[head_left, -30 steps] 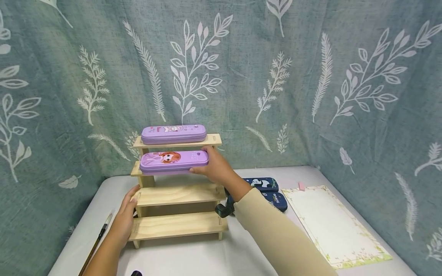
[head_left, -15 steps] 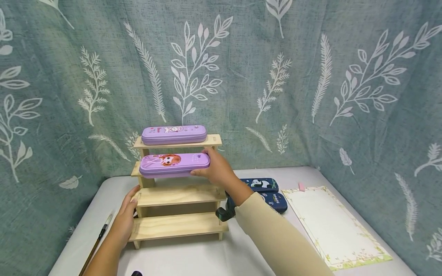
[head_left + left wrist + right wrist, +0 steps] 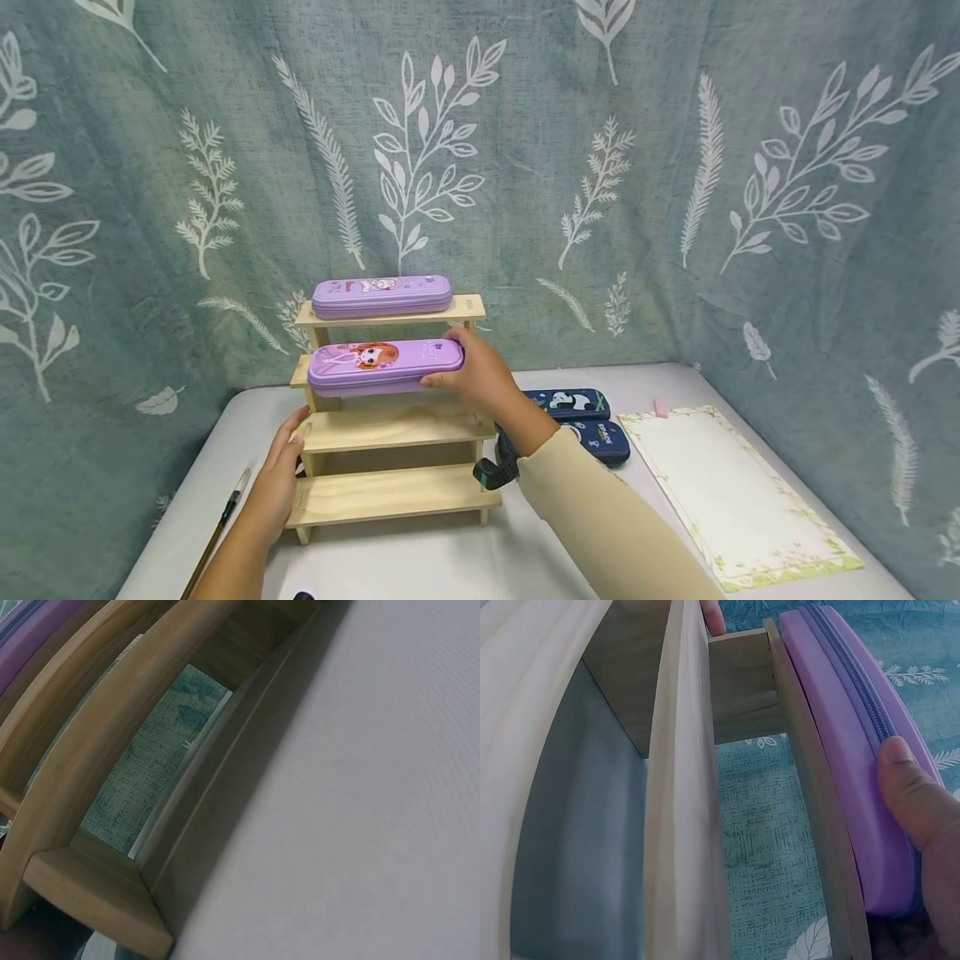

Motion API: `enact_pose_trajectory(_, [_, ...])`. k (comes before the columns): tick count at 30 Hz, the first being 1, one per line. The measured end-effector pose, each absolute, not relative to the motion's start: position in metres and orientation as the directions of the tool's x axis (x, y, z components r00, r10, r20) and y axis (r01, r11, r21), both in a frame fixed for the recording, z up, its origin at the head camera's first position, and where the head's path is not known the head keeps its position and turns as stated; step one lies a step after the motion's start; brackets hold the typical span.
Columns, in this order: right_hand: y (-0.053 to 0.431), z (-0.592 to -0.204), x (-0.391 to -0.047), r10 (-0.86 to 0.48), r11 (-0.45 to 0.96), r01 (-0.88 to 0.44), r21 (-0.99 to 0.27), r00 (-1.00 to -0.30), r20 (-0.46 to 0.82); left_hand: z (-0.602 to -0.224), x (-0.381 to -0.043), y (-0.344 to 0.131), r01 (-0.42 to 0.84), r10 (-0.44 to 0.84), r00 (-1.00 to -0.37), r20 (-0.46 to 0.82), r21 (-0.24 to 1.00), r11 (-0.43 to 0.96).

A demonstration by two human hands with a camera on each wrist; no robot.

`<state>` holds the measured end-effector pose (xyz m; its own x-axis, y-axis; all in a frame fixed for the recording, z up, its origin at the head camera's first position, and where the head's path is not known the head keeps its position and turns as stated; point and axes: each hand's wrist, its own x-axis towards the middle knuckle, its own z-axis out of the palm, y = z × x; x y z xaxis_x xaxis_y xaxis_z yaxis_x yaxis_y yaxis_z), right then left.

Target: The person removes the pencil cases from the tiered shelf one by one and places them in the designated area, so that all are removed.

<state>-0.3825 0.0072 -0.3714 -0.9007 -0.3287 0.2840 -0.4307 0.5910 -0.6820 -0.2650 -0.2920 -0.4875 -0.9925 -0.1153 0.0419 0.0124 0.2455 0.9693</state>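
In the head view, a four-tier wooden display shelf (image 3: 397, 493) stands on the white-covered table. My right hand (image 3: 480, 375) grips the right end of a purple pencil case (image 3: 420, 357) with a red-haired girl on its lid. This case lies along the second tier from the top, overhanging its front. In the right wrist view, the thumb (image 3: 907, 784) presses beside the zipper. My left hand (image 3: 273, 479) rests against the shelf's left side, fingers extended along it. Another purple pencil case (image 3: 382, 297), with a cartoon print, sits on the top tier.
Two navy pencil cases, one with a panda (image 3: 572, 403) and one marked SPACE (image 3: 606, 442), lie right of the shelf. Farther right is a floral-bordered paper sheet (image 3: 738, 492) with a pink piece (image 3: 660, 408) at its top. A brush (image 3: 221, 525) lies left. Patterned fabric (image 3: 660, 208) hangs behind.
My right hand has drawn the girl-print pencil case slightly down and forward relative to the shelf. The left hand keeps its place at the shelf's side. The head view has shifted a little.
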Motion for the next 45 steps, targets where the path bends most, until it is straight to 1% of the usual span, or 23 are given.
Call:
enact_pose_trajectory(9, [0.012,-0.375,-0.381,-0.34,0.567,-0.488,-0.664,-0.873,0.35,-0.487,-0.267,-0.294,0.012,-0.133,-0.99,0.05,0.963,0.268])
enact_pose_trajectory(16, [0.021,-0.379,-0.372,-0.351,0.543,-0.5,-0.674,-0.865,0.359,-0.49,-0.269,-0.293,-0.012,-0.134,-0.991,0.024,0.967,0.256])
enact_pose_trajectory(26, [0.033,-0.386,-0.353,-0.323,0.559,-0.466,-0.686,-0.884,0.338,-0.492,-0.268,-0.293,-0.004,-0.123,-0.992,0.028,0.968,0.251])
enact_pose_trajectory(33, [0.043,-0.391,-0.339,-0.301,0.547,-0.426,-0.72,-0.903,0.306,-0.491,-0.268,-0.292,-0.012,-0.117,-0.993,0.017,0.97,0.244])
enact_pose_trajectory(45, [0.055,-0.406,-0.319,-0.282,0.558,-0.426,-0.712,-0.905,0.32,-0.493,-0.269,-0.292,-0.008,-0.114,-0.993,0.017,0.975,0.223])
